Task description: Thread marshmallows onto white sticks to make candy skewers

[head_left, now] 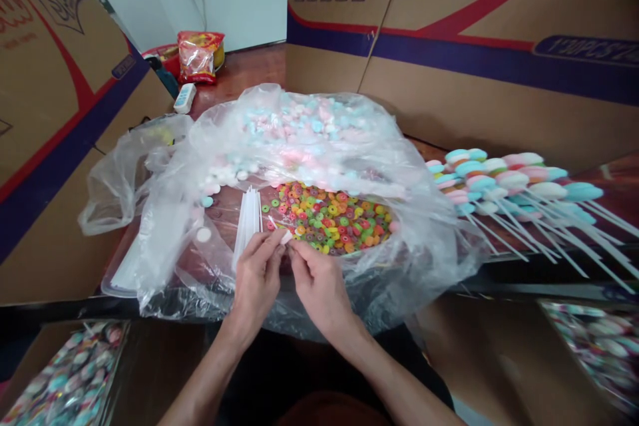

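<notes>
"Holding anything?"
"Left hand [257, 264] and right hand [318, 271] both pinch a small white piece [286, 237], fingers nearly closed, near the frame's centre."
"What's around it?"
"White sticks [248, 218] to its left, candy rings [344, 221] to its upper right, marshmallow skewers [512, 181] far right."

The left hand [257, 269] and right hand [322, 279] partly hide a white piece [286, 237], too small to identify. Cloudy plastic [429, 233] blurs the pastel sweets [319, 113] beneath it. The view's edges cut off the left carton [44, 113], the rear carton [459, 63] and two blurred heaps, the bottom-left sweets [70, 383] and bottom-right sweets [602, 339].
</notes>
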`<move>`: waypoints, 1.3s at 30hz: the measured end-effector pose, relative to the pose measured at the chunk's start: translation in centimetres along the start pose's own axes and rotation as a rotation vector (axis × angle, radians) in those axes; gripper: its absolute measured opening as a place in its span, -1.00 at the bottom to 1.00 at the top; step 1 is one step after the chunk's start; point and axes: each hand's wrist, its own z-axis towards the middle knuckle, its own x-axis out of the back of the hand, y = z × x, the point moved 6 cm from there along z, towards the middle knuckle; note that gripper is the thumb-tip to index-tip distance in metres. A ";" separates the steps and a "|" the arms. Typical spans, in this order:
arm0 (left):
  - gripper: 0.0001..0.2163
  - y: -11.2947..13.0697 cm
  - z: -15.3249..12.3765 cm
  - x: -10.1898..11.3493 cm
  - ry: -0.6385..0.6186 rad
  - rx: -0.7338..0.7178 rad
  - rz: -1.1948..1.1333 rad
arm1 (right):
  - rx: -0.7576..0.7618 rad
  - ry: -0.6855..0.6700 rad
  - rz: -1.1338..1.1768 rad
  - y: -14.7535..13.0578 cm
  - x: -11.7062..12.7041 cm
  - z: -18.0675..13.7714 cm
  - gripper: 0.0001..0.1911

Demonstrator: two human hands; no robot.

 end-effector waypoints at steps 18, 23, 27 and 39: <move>-0.84 -2.5 5.3 -1.6 -0.054 0.004 0.172 | 0.061 0.085 -0.154 2.2 4.1 -0.1 -0.70; -0.85 -3.5 7.6 -2.8 -0.072 -0.006 0.203 | 0.053 0.083 -0.164 2.4 4.0 -0.2 -0.70; -0.81 -3.5 7.6 -3.3 -0.090 -0.086 0.283 | 0.057 0.066 -0.182 2.3 3.9 -0.1 -0.70; -0.82 -4.9 5.7 -1.9 -0.083 0.214 -0.221 | 0.060 0.003 -0.203 2.2 3.4 -0.1 -0.71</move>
